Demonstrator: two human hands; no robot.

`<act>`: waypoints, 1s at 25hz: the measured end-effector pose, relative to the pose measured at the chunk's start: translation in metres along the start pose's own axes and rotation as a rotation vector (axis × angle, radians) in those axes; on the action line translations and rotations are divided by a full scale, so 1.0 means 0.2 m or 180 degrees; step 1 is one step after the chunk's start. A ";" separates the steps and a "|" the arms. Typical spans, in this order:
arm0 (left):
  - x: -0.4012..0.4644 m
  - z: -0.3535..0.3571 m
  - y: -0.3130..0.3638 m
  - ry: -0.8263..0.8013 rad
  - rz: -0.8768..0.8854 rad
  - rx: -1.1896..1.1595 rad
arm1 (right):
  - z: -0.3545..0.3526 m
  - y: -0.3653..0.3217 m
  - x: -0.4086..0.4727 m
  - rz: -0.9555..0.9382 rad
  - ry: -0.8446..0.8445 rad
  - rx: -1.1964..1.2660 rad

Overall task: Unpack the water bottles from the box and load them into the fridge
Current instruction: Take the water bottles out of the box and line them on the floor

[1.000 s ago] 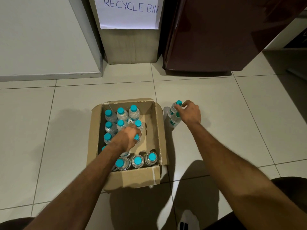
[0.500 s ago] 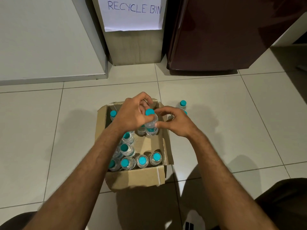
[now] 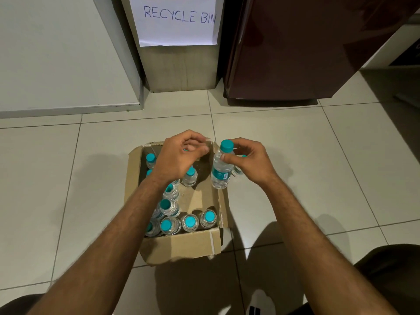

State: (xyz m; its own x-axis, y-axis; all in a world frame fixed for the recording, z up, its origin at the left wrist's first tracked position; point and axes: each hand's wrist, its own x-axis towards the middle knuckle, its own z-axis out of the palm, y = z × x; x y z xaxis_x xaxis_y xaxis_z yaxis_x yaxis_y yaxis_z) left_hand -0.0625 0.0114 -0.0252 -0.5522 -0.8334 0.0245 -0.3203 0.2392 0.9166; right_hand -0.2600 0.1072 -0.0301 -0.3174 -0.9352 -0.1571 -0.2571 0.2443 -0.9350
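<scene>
An open cardboard box point(image 3: 181, 246) sits on the tiled floor and holds several clear water bottles with teal caps point(image 3: 189, 221). My right hand point(image 3: 247, 162) pinches one bottle point(image 3: 221, 171) by its neck and holds it upright over the box's right wall. My left hand point(image 3: 179, 155) hovers over the back of the box with loosely curled fingers that hold nothing. Another bottle point(image 3: 238, 172) stands on the floor to the right of the box, mostly hidden behind my right hand. The dark maroon fridge point(image 3: 295, 53) stands shut at the back right.
A cardboard bin with a paper sign reading RECYCLE BIN point(image 3: 179, 19) stands left of the fridge. A pale wall panel point(image 3: 56, 53) fills the back left. My knees and a white shoe point(image 3: 256, 303) are at the bottom edge.
My left hand lifted a bottle out of the box and passed it to my right hand, then let go. The right hand now carries it to the right, over the box's wall.
</scene>
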 end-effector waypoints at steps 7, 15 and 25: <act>-0.05 0.09 -0.35 -0.0363 -0.0535 0.1284 | -0.24 0.11 0.01 0.0331 0.0394 -0.0835; -0.07 0.17 -0.49 -0.0740 -0.0702 0.1935 | -0.19 0.40 -0.01 0.1264 0.0340 -0.2549; -0.09 0.20 -0.51 -0.0571 -0.0896 0.1790 | -0.06 0.59 0.01 0.1459 0.0529 -0.2489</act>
State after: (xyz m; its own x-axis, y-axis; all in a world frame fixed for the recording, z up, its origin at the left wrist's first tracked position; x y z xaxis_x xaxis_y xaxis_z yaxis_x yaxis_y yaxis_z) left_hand -0.0513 0.0215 -0.1358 -0.4927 -0.8177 -0.2977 -0.7984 0.2886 0.5284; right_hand -0.3024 0.1375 -0.1364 -0.6521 -0.6700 -0.3549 -0.5983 0.7422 -0.3018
